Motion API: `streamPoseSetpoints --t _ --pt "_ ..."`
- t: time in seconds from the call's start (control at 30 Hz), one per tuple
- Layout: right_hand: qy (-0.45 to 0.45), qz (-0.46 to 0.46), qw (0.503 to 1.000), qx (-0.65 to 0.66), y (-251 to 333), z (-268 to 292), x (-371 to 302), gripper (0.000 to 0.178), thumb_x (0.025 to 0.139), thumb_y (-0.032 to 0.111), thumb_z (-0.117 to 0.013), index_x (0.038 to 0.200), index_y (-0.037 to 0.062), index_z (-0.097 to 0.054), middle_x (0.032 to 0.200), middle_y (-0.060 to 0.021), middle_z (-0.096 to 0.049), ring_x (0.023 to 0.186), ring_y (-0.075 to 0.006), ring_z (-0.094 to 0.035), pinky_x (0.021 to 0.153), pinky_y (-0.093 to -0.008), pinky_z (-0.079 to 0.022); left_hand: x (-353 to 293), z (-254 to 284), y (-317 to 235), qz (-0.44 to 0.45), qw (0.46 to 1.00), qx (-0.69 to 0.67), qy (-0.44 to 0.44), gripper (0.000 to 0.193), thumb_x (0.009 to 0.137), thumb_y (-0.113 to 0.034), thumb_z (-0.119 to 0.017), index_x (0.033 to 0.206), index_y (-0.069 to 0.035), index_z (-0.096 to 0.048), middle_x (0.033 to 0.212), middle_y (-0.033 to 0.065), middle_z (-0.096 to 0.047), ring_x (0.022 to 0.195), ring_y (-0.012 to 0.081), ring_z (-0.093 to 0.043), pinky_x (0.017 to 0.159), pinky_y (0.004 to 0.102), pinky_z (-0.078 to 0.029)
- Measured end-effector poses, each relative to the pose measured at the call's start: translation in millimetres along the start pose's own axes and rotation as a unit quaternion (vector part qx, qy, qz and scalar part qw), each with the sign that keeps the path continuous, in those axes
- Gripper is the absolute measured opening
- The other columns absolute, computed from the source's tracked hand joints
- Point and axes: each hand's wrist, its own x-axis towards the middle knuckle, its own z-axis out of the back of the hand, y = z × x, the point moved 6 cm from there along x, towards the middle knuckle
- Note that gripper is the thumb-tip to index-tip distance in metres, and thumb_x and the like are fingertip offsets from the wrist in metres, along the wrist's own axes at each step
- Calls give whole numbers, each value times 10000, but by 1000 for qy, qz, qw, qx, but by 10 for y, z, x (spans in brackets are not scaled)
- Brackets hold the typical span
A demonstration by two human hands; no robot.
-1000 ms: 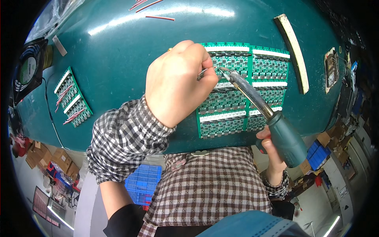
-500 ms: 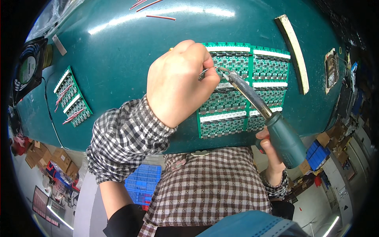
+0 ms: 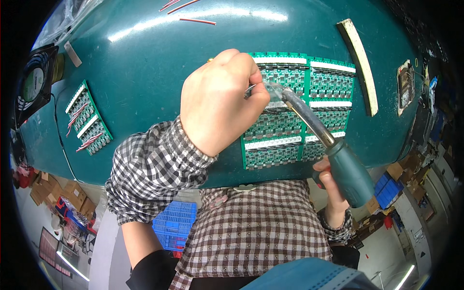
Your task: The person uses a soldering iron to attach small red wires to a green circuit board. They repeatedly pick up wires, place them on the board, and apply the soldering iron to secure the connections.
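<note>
My left hand (image 3: pixel 220 92) is closed in a pinch over the upper left of the green circuit board panel (image 3: pixel 273 126). A bit of thin wire (image 3: pixel 250 89) shows at its fingers; most of it is hidden by them. My right hand (image 3: pixel 332 191) grips a soldering iron (image 3: pixel 352 174) with a dark green handle. The iron's metal shaft slants up and left, and its tip is close to my left fingertips, with pale smoke around it. Rows of white connectors and black parts cover the panel.
A smaller board (image 3: pixel 89 118) with red and white wires lies at the left, near a black fan (image 3: pixel 34 84). Loose red wires (image 3: pixel 197 21) lie at the far side. A long pale strip (image 3: pixel 358 65) and a small worn tray (image 3: pixel 406 87) are on the right.
Smoke now rises around the iron's tip, which has shifted slightly. The handle has dipped a little. My left hand stays almost still.
</note>
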Motion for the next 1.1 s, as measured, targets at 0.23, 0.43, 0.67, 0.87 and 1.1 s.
streamPoseSetpoints --t 0.23,0.43,0.67,0.87,1.1 --pt "-6 5 1000 17 -2 32 -13 405 717 122 -846 1042 -17 -648 830 -84 -688 768 -157 -671 706 -277 -522 7 -12 -13 -5 1000 4 7 131 674 -23 -692 724 -56 -576 663 41 -515 567 171 -518 521 301 -438" --pt "17 20 1000 -10 -36 59 -4 443 718 142 -849 1063 -27 -629 835 -85 -696 767 -149 -673 710 -277 -526 3 -8 -7 -4 1000 5 3 131 674 -20 -689 726 -56 -575 665 39 -516 566 169 -514 522 300 -439" --pt "-3 -31 999 32 -64 30 -34 486 722 158 -851 1086 -49 -604 841 -100 -697 776 -151 -674 715 -284 -534 -1 -1 6 -4 1000 4 11 131 675 -13 -687 728 -56 -575 664 40 -512 570 169 -512 525 300 -438" --pt "-110 -30 966 233 -98 213 -42 395 814 141 -707 1100 -97 -574 786 -129 -669 723 -198 -659 684 -311 -536 41 -10 -73 -20 1000 4 15 126 689 3 -680 741 -36 -572 660 51 -500 570 181 -496 530 300 -424" --pt "-414 158 876 191 -54 1642 -522 308 895 192 -611 1075 -55 -573 868 -137 -633 766 -224 -646 652 -345 -558 13 -67 8 83 994 -15 76 74 766 -20 -656 773 -18 -583 691 17 -508 611 103 -467 568 254 -399"
